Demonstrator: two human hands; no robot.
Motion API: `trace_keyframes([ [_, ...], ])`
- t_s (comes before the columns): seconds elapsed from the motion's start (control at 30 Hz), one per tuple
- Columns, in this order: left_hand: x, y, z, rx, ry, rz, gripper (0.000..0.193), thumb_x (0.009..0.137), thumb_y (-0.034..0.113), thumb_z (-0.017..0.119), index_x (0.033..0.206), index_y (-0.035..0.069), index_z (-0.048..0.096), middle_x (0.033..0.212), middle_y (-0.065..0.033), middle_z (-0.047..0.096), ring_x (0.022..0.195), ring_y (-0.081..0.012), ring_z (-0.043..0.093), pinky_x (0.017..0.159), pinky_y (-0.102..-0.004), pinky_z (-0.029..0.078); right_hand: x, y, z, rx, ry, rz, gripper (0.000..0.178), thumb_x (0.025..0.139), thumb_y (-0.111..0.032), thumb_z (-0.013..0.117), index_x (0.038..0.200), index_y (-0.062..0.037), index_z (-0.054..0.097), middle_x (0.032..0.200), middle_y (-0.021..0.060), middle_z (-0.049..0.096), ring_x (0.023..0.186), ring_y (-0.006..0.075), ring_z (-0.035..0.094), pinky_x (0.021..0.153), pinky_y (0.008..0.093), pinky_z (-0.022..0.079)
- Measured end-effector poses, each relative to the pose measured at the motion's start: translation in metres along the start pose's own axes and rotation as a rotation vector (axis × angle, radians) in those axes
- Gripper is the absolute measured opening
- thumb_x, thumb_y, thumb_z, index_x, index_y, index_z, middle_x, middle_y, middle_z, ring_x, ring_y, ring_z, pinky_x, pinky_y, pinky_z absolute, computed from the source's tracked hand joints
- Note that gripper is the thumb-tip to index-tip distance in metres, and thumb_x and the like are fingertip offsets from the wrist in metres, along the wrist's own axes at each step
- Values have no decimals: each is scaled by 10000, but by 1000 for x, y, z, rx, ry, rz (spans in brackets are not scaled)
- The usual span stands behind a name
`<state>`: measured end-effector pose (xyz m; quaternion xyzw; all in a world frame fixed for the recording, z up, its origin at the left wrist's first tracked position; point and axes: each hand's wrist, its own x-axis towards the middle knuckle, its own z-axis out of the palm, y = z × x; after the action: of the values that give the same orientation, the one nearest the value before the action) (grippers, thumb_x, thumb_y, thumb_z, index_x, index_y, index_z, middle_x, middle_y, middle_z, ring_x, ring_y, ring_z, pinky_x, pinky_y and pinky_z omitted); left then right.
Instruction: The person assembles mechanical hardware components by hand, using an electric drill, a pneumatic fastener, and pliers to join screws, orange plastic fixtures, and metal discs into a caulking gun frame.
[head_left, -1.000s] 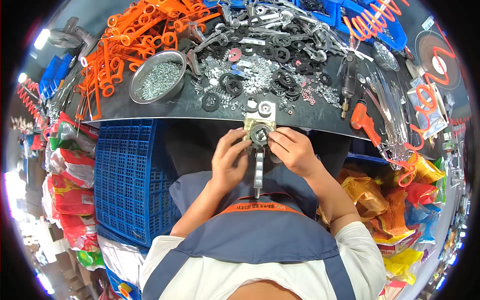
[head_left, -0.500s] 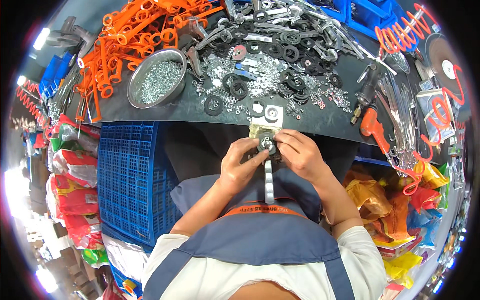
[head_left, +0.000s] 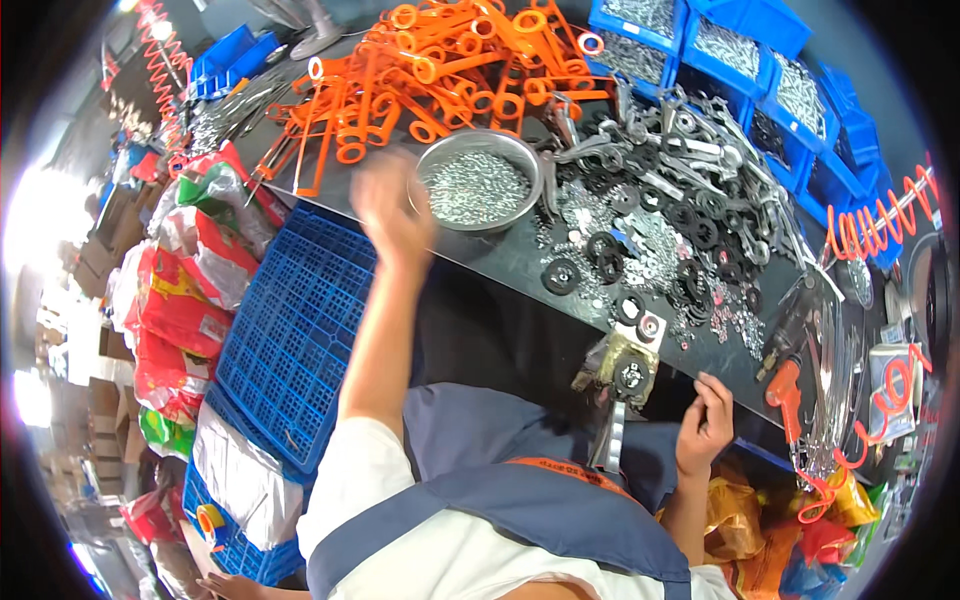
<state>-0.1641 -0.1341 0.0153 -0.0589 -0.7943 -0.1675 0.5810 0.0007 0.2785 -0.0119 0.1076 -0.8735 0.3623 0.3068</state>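
Observation:
My left hand (head_left: pixel 393 210) is smeared by motion beside the near left rim of a steel bowl (head_left: pixel 540 190) of small shiny metal parts. Whether its fingers hold anything cannot be made out. My right hand (head_left: pixel 705 428) hovers off the bench's front edge, its fingers loosely bent and apart, nothing visible in them. Between my hands, a black round disc (head_left: pixel 632 375) with a metal centre rests on a small fixture (head_left: pixel 597 362) at the bench edge. From the disc a silver metal handle (head_left: pixel 613 435) reaches toward my apron. Behind it sits a pale block (head_left: pixel 650 328) with round pieces.
Orange ring-ended handles (head_left: pixel 450 70) are heaped at the far left, black rings and silver levers (head_left: pixel 690 170) at the right. Blue bins (head_left: pixel 735 45) stand behind. An orange-handled tool (head_left: pixel 787 400) lies right; a blue crate (head_left: pixel 290 330) stands left. Another person's hand (head_left: pixel 232 585) shows lower left.
Both hands have left the black disc. My left hand has swung far left to the bowl, my right has drawn back to the right. The view has turned leftward.

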Motion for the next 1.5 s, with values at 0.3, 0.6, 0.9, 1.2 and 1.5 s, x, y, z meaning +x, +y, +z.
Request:
trace_keyframes([
  [0.3, 16, -206, -16, 712, -654, -705, 519, 791, 280, 688, 1168, -23, 500, 1087, -217, 551, 976, -342, 604, 822, -455, 528, -24, 7, -3, 46, -62, 77, 248, 734, 131, 489, 920, 30, 618, 961, 138, 633, 794, 197, 603, 692, 262, 481],
  [0.6, -17, 102, -68, -1351, -918, -663, 601, 797, 362, 707, 1230, 6, 493, 1092, -92, 602, 975, -161, 584, 889, -299, 473, 71, -49, 28, 1003, -282, 71, 739, 776, -8, 672, 1400, 24, 278, 1286, 196, 496, 1257, 283, 443, 1051, 410, 341],
  [0.9, -63, 206, -21, -1040, -964, -168, 662, 691, 183, 819, 1224, -8, 476, 1085, -170, 608, 989, -269, 609, 851, -358, 468, 101, -64, 60, 897, -203, 60, 430, 783, 14, 669, 1148, -27, 447, 882, -3, 482, 790, 63, 515, 705, 217, 454],
  [1.2, -91, 208, -25, -979, -1052, -295, 594, 720, 77, 781, 1233, 23, 487, 1075, -119, 600, 950, -242, 611, 820, -334, 491, 78, -42, 64, 868, -195, 21, 593, 710, -245, 809, 1127, -12, 459, 861, 41, 576, 771, 107, 585, 713, 261, 502],
  [1.5, -75, 207, -35, -975, -1185, -381, 560, 665, 99, 802, 1167, 46, 561, 1127, -112, 591, 1080, -276, 543, 908, -373, 447, 23, 21, 35, 928, 111, 454, 215, 897, -53, 569, 1092, 0, 496, 981, 66, 574, 908, 121, 564, 836, 259, 456],
])
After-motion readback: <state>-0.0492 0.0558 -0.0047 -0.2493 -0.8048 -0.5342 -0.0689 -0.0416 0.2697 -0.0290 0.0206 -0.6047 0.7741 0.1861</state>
